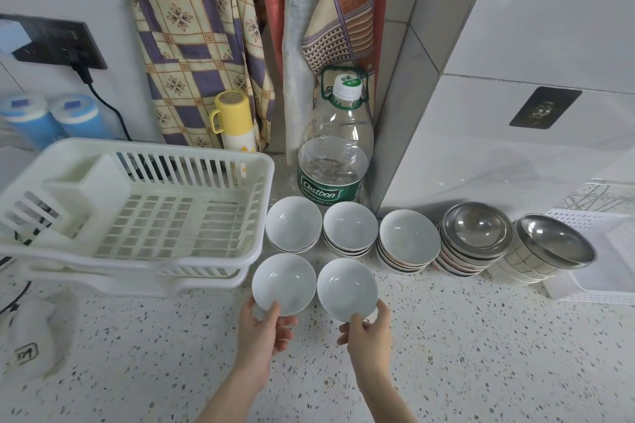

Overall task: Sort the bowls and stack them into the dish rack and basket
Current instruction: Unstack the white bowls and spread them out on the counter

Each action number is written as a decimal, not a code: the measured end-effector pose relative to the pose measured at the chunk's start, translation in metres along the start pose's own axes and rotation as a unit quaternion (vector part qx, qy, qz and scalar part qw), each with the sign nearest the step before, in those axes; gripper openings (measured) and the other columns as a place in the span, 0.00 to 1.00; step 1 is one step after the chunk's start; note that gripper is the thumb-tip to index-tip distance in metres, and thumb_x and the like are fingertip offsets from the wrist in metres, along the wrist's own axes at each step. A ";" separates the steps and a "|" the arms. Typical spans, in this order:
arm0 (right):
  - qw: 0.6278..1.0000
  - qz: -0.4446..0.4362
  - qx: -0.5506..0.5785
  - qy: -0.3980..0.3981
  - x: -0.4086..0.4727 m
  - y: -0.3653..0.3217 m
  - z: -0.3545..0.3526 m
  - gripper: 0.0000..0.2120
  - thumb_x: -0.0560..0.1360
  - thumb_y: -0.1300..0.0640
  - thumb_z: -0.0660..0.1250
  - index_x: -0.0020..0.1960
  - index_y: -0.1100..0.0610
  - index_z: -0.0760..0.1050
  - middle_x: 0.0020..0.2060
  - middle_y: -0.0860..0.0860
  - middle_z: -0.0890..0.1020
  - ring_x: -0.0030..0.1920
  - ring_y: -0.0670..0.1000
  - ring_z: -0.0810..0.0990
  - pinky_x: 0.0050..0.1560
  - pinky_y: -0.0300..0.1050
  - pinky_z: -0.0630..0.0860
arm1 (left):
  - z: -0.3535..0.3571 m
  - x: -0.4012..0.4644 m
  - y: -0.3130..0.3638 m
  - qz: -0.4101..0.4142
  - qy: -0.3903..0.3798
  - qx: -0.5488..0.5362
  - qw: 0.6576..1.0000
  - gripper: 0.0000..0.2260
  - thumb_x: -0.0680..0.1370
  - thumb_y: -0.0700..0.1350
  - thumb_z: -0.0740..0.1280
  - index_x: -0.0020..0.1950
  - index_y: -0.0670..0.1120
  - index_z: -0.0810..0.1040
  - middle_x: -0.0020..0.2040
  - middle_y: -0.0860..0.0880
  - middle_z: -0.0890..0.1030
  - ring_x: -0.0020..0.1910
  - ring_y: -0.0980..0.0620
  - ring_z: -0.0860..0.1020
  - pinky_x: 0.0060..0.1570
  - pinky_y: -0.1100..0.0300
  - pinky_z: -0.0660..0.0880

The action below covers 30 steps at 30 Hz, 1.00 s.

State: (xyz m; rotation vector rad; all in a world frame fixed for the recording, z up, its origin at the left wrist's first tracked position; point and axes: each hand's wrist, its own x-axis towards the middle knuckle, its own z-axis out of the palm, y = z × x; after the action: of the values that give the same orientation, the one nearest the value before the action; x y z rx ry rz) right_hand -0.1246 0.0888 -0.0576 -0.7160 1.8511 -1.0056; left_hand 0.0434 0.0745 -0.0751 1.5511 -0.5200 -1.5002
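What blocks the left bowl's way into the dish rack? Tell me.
Nothing visible. The left hand holds the left bowl just off the dish rack's near right corner; only the rack's own rim lies between, and its floor looks bare.

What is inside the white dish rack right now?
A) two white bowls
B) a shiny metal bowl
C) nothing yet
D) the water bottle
C: the dish rack shows only its bare slats, while each hand, left hand and right hand, holds a white bowl over the counter beside it.
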 end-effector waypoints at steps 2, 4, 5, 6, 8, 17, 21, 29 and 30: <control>1.000 -0.001 -0.003 0.005 -0.001 -0.001 -0.001 0.24 0.77 0.65 0.57 0.72 0.53 0.61 0.30 0.55 0.84 0.24 0.47 0.80 0.29 0.43 0.74 | 0.000 -0.001 0.000 -0.007 0.000 -0.006 1.000 0.15 0.81 0.40 0.65 0.65 0.52 0.69 0.39 0.38 0.85 0.25 0.51 0.77 0.23 0.60 0.71; 1.000 -0.003 -0.008 0.014 -0.001 -0.001 -0.002 0.26 0.77 0.65 0.58 0.74 0.54 0.61 0.29 0.54 0.83 0.24 0.46 0.81 0.28 0.40 0.73 | 0.000 -0.001 0.000 -0.010 0.000 -0.008 1.000 0.15 0.81 0.39 0.65 0.64 0.52 0.69 0.39 0.38 0.85 0.26 0.51 0.77 0.24 0.60 0.71; 1.000 -0.002 -0.008 0.017 -0.001 -0.001 -0.003 0.27 0.77 0.66 0.58 0.74 0.54 0.61 0.29 0.55 0.83 0.24 0.46 0.81 0.27 0.40 0.73 | -0.001 -0.002 0.000 -0.010 0.000 -0.009 1.000 0.14 0.81 0.38 0.65 0.63 0.53 0.70 0.39 0.37 0.85 0.26 0.52 0.77 0.24 0.60 0.71; 1.000 -0.001 -0.009 0.018 -0.001 -0.001 -0.004 0.27 0.77 0.66 0.58 0.74 0.54 0.61 0.29 0.55 0.83 0.24 0.46 0.81 0.27 0.39 0.73 | -0.001 -0.002 0.001 -0.010 0.000 -0.010 1.000 0.14 0.80 0.38 0.65 0.62 0.53 0.70 0.39 0.37 0.85 0.26 0.52 0.77 0.24 0.60 0.71; 1.000 -0.002 -0.015 0.018 -0.001 -0.002 -0.005 0.27 0.77 0.66 0.58 0.74 0.54 0.61 0.29 0.55 0.83 0.25 0.46 0.81 0.27 0.39 0.72 | -0.001 -0.003 0.002 -0.010 -0.002 -0.012 1.000 0.14 0.80 0.38 0.64 0.59 0.55 0.71 0.39 0.38 0.85 0.25 0.52 0.76 0.24 0.60 0.70; 0.999 -0.008 -0.039 -0.004 -0.008 -0.004 -0.003 0.24 0.78 0.64 0.57 0.73 0.54 0.61 0.32 0.54 0.84 0.26 0.48 0.82 0.29 0.40 0.72 | 0.003 -0.008 0.005 -0.005 -0.007 -0.018 1.000 0.12 0.81 0.39 0.65 0.54 0.57 0.71 0.37 0.40 0.85 0.25 0.52 0.77 0.24 0.60 0.71; 0.999 -0.006 -0.031 -0.013 -0.008 -0.005 -0.004 0.24 0.78 0.64 0.56 0.74 0.55 0.59 0.33 0.56 0.84 0.27 0.48 0.83 0.30 0.40 0.72 | 0.002 -0.007 0.004 -0.010 -0.013 -0.021 1.000 0.12 0.81 0.40 0.65 0.55 0.58 0.70 0.38 0.41 0.86 0.27 0.52 0.78 0.24 0.60 0.72; 0.999 0.000 -0.026 -0.034 -0.006 -0.004 -0.006 0.25 0.79 0.63 0.56 0.75 0.56 0.58 0.34 0.56 0.84 0.29 0.49 0.84 0.30 0.41 0.72 | -0.003 -0.004 0.005 -0.019 -0.023 0.040 0.999 0.16 0.81 0.47 0.67 0.64 0.57 0.64 0.40 0.42 0.87 0.22 0.52 0.72 0.24 0.60 0.71; 0.999 0.000 -0.026 -0.036 -0.006 -0.004 -0.007 0.25 0.79 0.63 0.57 0.75 0.55 0.58 0.34 0.56 0.84 0.29 0.49 0.84 0.30 0.41 0.72 | -0.003 -0.004 0.005 -0.015 -0.023 0.056 0.998 0.17 0.81 0.48 0.67 0.65 0.58 0.64 0.40 0.43 0.87 0.22 0.52 0.71 0.24 0.60 0.70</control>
State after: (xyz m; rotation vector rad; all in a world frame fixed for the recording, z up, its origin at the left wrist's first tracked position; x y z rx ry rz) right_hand -0.1279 0.0939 -0.0499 -0.7734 1.8215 -0.9225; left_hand 0.0468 0.0765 -0.0689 1.6195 -0.6197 -1.5548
